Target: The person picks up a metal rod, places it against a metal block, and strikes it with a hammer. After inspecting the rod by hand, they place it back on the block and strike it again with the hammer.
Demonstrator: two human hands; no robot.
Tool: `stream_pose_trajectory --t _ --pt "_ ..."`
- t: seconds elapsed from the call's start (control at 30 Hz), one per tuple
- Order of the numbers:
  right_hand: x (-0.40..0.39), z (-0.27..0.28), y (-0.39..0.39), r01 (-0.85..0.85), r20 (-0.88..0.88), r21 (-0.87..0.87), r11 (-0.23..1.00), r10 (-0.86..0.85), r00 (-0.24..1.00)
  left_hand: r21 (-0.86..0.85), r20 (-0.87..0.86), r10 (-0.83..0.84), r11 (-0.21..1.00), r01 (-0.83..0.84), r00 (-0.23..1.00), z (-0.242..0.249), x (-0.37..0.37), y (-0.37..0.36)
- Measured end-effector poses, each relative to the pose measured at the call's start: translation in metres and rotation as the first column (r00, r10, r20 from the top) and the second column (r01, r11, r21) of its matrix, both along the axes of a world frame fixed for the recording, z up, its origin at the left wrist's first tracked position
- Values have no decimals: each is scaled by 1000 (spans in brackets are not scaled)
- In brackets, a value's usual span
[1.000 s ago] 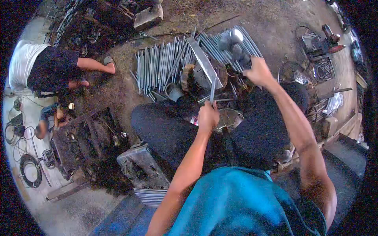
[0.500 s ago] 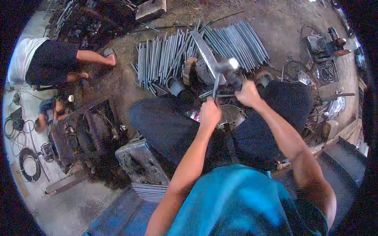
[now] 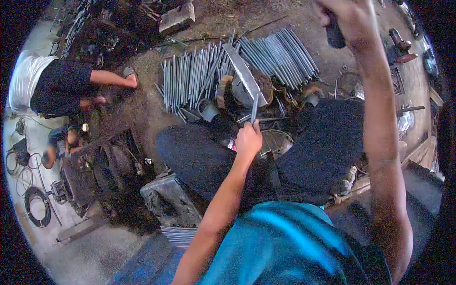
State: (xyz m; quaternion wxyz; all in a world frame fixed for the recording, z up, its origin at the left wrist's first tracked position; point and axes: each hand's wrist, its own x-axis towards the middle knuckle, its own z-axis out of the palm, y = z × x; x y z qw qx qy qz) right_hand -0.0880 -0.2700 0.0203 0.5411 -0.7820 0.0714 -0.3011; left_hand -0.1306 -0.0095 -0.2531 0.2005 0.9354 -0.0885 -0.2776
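Observation:
My left hand [image 3: 249, 139] is closed around a grey metal rod [image 3: 255, 108], which points away from me. The rod's far end rests against the near end of a long steel bar [image 3: 241, 69] that lies tilted on a round block [image 3: 266, 88]. High at the upper right, my right hand [image 3: 351, 21] grips a hammer, whose dark handle end [image 3: 336, 37] sticks out below the fist. The hammer's head is outside the view.
Two rows of metal rods, one left [image 3: 190, 78] and one right [image 3: 280, 54], lie on the ground beyond the block. A worn metal box [image 3: 171, 199] stands beside my left leg. Other people are at the left, one in dark shorts [image 3: 66, 83]. A machine [image 3: 400, 45] stands far right.
My right hand has swung up and to the right with the hammer, away from the steel bar. My left hand still holds the rod at the bar's end.

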Motion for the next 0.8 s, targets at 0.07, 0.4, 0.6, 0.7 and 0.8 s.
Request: stream_pose_trajectory --t 0.07,0.4,0.6,0.7,0.8 --pt "1 -17 -8 29 136 -407 913 29 990 21 -16 2 1000 -1 1000 0 0 -1" --pt "-77 -287 58 65 -692 -64 996 -92 716 -10 -11 20 1000 -20 1000 -4 2 2" --pt "-27 -151 -18 128 -437 -509 851 -384 813 -32 -29 -9 999 8 1000 -18 6 7" --pt "-5 -43 -40 -25 -247 -578 816 -145 958 -28 -23 -19 999 18 1000 -17 4 6" --pt "7 17 -3 211 292 -570 794 -44 955 -49 2 13 999 -13 1000 -14 4 4"
